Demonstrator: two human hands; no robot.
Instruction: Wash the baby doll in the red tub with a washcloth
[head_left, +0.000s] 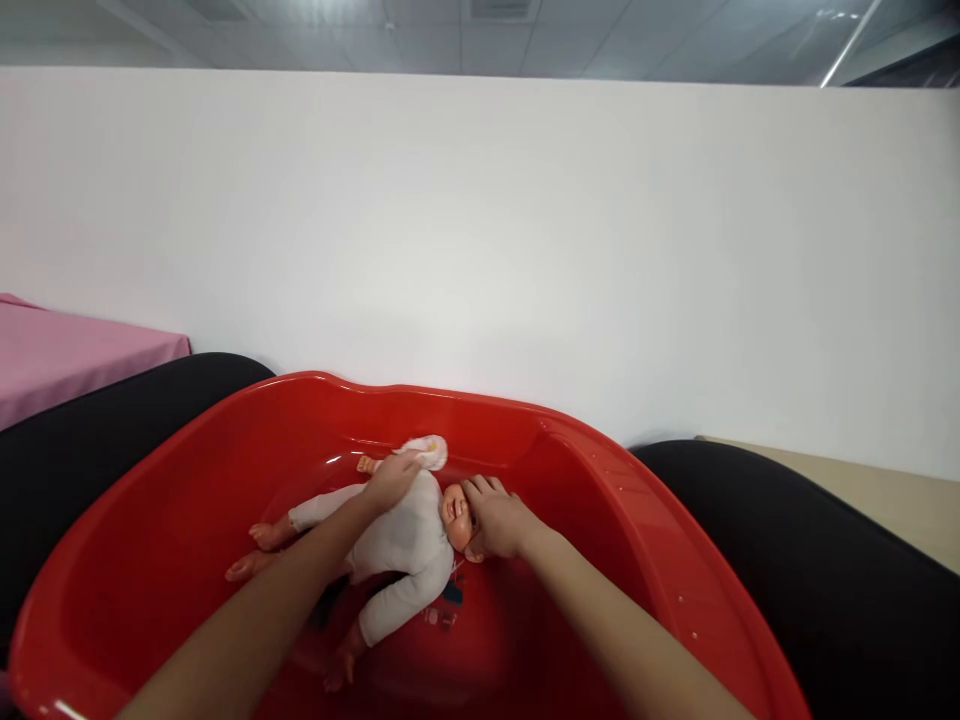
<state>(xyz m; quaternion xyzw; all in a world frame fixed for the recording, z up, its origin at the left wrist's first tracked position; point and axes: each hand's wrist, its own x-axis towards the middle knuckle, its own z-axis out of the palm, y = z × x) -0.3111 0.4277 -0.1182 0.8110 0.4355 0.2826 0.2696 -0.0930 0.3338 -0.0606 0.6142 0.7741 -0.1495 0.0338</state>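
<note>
A baby doll (401, 548) in a white suit lies on its back inside a large red plastic tub (600, 480), head toward the right. My left hand (391, 478) rests on the doll's far arm and pinches a small white cloth pad (429, 451) against it. My right hand (496, 518) curls over the doll's head, fingers wrapped round its top. The doll's bare feet point left and one hand reaches toward me.
The tub sits on a black surface (795, 560). A pink cloth (60, 355) covers something at the far left. A white wall (480, 250) stands close behind the tub. A beige strip (885, 500) shows at the right.
</note>
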